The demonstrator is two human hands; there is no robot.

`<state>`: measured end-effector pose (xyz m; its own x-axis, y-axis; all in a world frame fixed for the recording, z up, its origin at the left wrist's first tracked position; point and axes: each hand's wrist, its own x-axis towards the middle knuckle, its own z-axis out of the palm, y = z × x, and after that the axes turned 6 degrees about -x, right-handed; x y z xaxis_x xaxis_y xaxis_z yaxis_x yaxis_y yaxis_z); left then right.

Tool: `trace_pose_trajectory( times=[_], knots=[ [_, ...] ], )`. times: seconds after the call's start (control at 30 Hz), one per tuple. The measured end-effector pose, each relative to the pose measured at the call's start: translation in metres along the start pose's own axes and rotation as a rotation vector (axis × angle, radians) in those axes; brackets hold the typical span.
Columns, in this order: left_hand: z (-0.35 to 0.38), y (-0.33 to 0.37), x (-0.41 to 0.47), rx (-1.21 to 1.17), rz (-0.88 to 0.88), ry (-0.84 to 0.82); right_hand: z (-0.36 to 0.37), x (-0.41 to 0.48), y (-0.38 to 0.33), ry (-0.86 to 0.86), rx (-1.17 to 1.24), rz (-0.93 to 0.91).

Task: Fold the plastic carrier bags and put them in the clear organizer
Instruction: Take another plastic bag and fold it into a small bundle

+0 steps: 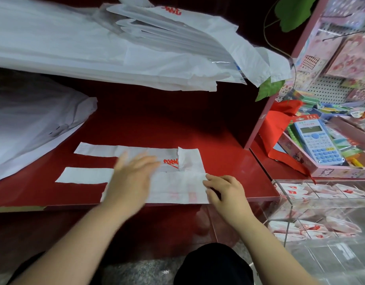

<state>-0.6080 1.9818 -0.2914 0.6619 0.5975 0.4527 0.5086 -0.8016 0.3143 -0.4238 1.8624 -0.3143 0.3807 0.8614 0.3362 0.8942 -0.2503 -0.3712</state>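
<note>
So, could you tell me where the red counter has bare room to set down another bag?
Bare counter lies between the bag stack and the flat bag, and right of it toward the organizer. Loose bags crowd the left.

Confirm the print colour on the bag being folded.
Red print on the white bag, clearest in the head view.

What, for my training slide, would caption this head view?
Left hand presses a white carrier bag; right hand pinches its edge.
</note>
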Motion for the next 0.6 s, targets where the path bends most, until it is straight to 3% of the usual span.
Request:
trace_pose_trajectory(
  times=[0.07, 0.2, 0.33, 0.47, 0.6],
  knots=[
    [0.015, 0.040, 0.006, -0.048, 0.041, -0.110, 0.002, 0.004, -0.003, 0.079, -0.009, 0.027],
    [0.043, 0.062, 0.010, -0.061, -0.170, -0.409, -0.009, 0.026, 0.001, -0.011, 0.128, 0.350],
    [0.043, 0.048, 0.010, -0.018, -0.114, -0.469, -0.010, 0.057, -0.002, -0.210, -0.122, 0.465],
    [0.038, 0.033, 0.010, -0.023, -0.028, -0.497, -0.002, 0.084, -0.018, -0.381, -0.152, 0.416],
    [0.035, 0.024, 0.009, -0.026, -0.004, -0.503, 0.004, 0.088, -0.020, -0.357, -0.049, 0.408]
  ],
)
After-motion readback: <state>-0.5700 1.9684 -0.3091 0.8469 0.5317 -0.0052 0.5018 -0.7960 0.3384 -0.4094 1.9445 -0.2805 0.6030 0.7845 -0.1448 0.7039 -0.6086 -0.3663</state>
